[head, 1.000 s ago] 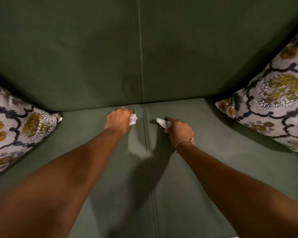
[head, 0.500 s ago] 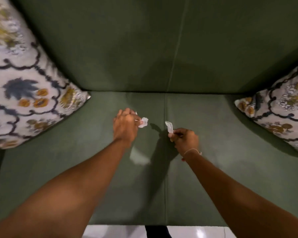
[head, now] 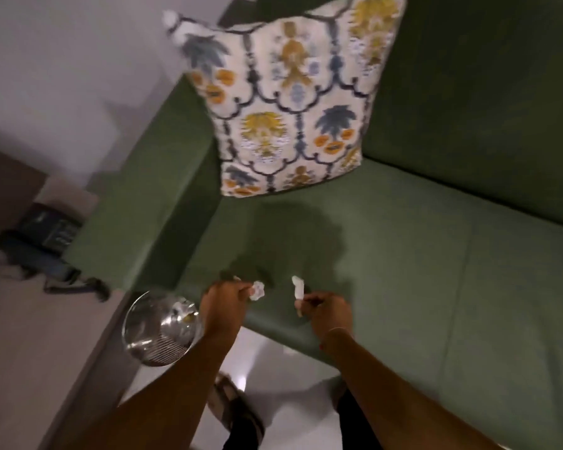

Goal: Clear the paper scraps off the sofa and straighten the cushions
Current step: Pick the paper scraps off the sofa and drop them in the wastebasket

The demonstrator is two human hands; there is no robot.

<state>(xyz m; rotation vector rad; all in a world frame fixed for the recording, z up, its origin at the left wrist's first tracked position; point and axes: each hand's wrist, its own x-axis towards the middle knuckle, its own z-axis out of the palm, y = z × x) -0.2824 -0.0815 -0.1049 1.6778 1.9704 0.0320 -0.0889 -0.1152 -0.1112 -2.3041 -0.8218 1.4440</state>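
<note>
While both hands pinch paper scraps (head: 258,290) over the sofa (head: 403,254) edge, bin (head: 158,329) sits left

The sofa (head: 403,254) is covered in matt green cloth with a fine, even weave, seamed between the seat cushions. At its left corner stands a cushion (head: 293,102) of printed cloth, slightly coarse-looking. The two scraps (head: 258,290) (head: 298,287) are crumpled white paper. Beside the sofa's left arm, the waste bin (head: 158,332) is polished metal, mirror-glossy. The floor (head: 293,414) is glossy and smooth.
</note>
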